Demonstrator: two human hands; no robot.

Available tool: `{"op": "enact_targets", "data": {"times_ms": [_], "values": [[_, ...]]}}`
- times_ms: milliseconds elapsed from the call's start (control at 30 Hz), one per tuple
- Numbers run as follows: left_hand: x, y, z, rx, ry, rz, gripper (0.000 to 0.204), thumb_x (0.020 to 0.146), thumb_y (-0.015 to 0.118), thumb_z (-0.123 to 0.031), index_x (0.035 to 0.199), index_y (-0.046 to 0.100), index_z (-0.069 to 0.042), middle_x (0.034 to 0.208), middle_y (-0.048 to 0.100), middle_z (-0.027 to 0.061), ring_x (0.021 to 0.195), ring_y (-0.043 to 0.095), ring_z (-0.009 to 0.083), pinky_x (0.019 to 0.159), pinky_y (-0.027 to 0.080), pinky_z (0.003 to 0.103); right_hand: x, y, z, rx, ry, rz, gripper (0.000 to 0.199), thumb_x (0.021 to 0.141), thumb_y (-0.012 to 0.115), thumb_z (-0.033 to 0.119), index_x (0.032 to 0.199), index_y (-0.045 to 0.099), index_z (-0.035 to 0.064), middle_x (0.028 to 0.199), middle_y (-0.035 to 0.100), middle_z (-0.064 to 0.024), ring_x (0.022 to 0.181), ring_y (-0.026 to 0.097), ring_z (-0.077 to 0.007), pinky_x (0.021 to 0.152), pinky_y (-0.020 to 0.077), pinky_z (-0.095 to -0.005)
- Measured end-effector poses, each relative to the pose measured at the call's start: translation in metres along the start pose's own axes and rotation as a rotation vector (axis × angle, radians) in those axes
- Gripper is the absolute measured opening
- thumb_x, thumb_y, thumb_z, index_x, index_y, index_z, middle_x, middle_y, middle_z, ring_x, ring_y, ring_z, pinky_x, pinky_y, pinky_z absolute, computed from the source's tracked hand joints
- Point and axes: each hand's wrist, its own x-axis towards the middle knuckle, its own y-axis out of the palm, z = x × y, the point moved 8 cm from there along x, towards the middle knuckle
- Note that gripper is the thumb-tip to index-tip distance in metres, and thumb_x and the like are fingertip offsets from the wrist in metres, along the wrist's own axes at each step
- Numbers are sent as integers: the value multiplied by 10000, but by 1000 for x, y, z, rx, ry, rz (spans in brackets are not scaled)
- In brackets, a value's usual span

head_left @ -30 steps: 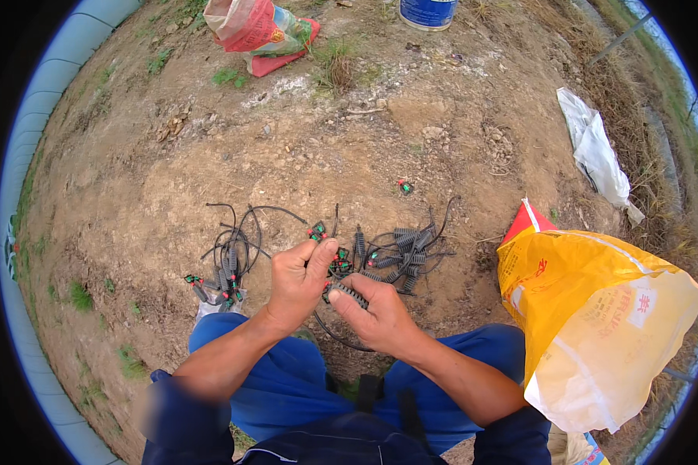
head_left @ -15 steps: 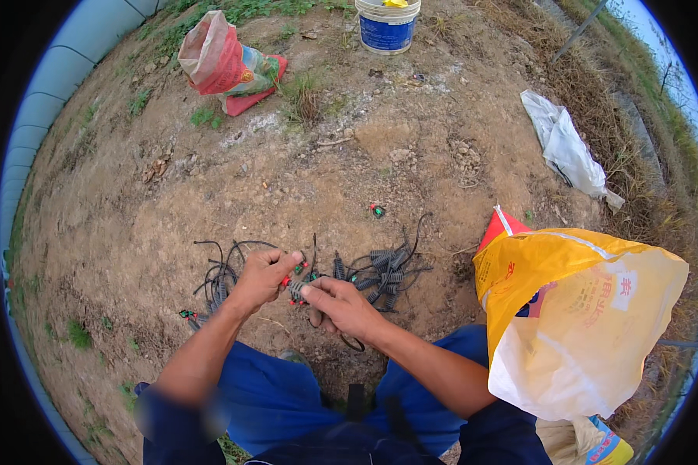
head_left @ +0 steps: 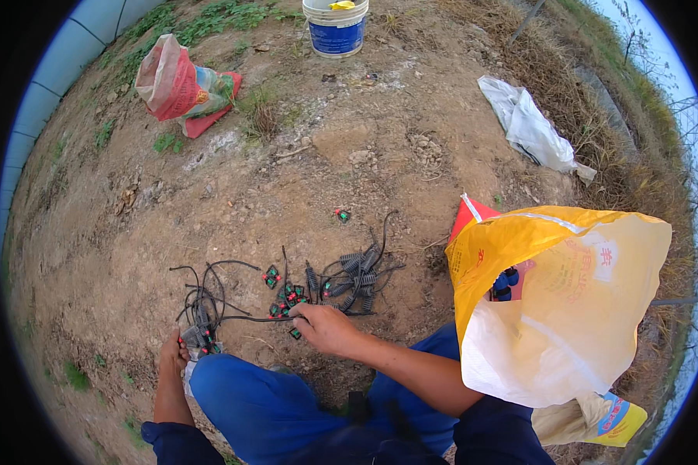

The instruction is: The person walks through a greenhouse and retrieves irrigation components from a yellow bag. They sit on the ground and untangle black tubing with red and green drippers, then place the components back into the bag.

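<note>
My right hand [head_left: 327, 328] is closed on a thin black tube [head_left: 248, 318] that runs leftward over the soil. Beside its fingers lies a cluster of small green and red plastic fittings [head_left: 293, 296]. At the left, my left hand [head_left: 173, 350] is closed at the edge of a heap of black tubes with grey ribbed weights [head_left: 202, 318]. A speck of red shows at its fingertips, but what they grip is mostly hidden. Beyond my right hand rests another pile of ribbed grey pieces with black tubes [head_left: 358, 271]. One fitting [head_left: 342, 215] lies apart, farther out.
A wide-mouthed yellow sack [head_left: 473, 271] stands at my right, with dark blue pieces inside. A red and white sack [head_left: 174, 85] and a blue and white bucket [head_left: 337, 35] stand farther off. A white sack [head_left: 531, 128] lies on the bare soil at the far right.
My left hand has moved down and left, away from the fittings, to the left heap. My right hand has let go of a grey ribbed piece and now holds a black tube. The view has shifted.
</note>
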Motion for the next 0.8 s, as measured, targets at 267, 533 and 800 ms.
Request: {"op": "enact_targets", "data": {"times_ms": [267, 533, 800], "values": [[47, 13, 67, 341, 22, -50, 344, 997, 581, -359, 760, 518, -117, 597, 492, 28, 429, 368, 125, 373, 316, 306, -15, 14, 38, -92, -172, -123, 266, 895, 571, 145, 1096, 497, -13, 1086, 562, -237, 1021, 574, -436, 799, 480, -532], [40, 25, 46, 831, 80, -242, 331, 997, 579, -318, 764, 529, -89, 601, 487, 43, 450, 386, 134, 399, 325, 337, -154, -57, 177, 204, -459, 189, 335, 918, 634, 222, 1170, 581, 6, 968, 642, -175, 910, 655, -358, 760, 524, -437], [-88, 183, -108, 693, 721, 74, 268, 996, 567, -260, 1059, 636, -8, 701, 600, 110, 513, 506, 144, 425, 426, 358, -231, -292, 154, -126, 509, 188, 284, 957, 655, 225, 1108, 684, -13, 920, 717, -120, 853, 679, -188, 756, 527, -325]]}}
